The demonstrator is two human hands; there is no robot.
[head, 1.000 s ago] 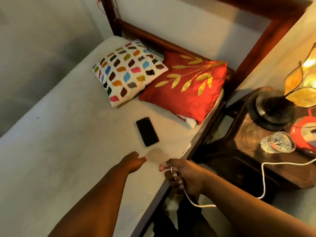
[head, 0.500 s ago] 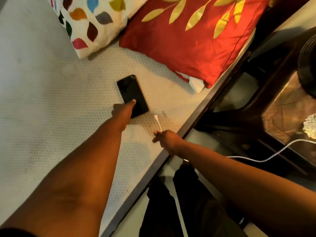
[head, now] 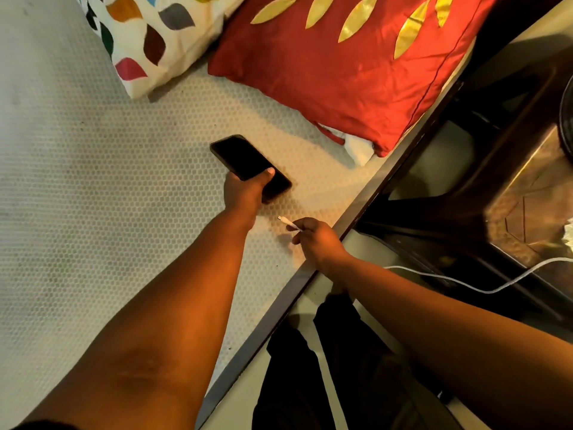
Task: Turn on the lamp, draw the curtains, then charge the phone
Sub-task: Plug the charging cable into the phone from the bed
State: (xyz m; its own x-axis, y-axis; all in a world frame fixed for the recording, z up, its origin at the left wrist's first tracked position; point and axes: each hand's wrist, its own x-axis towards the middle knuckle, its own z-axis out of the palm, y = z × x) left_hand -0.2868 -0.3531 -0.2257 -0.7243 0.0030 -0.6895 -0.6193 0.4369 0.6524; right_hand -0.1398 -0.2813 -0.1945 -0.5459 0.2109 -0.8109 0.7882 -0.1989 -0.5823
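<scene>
On the white mattress (head: 93,212) near its right edge, the left hand (head: 245,190) grips the near end of the black phone (head: 248,164), thumb across its dark screen. Just right and nearer, the right hand (head: 319,240) pinches the white charging cable (head: 483,287), plug tip (head: 286,221) aimed toward the phone, not touching it. Farther off lie a red cushion (head: 341,66) and a leaf-patterned pillow (head: 148,41); a dark bedside table (head: 496,187) stands right.

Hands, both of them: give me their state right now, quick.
Left hand: grips the near end of the black phone, thumb on the screen.
Right hand: pinches the white charging cable just behind its plug.
</scene>
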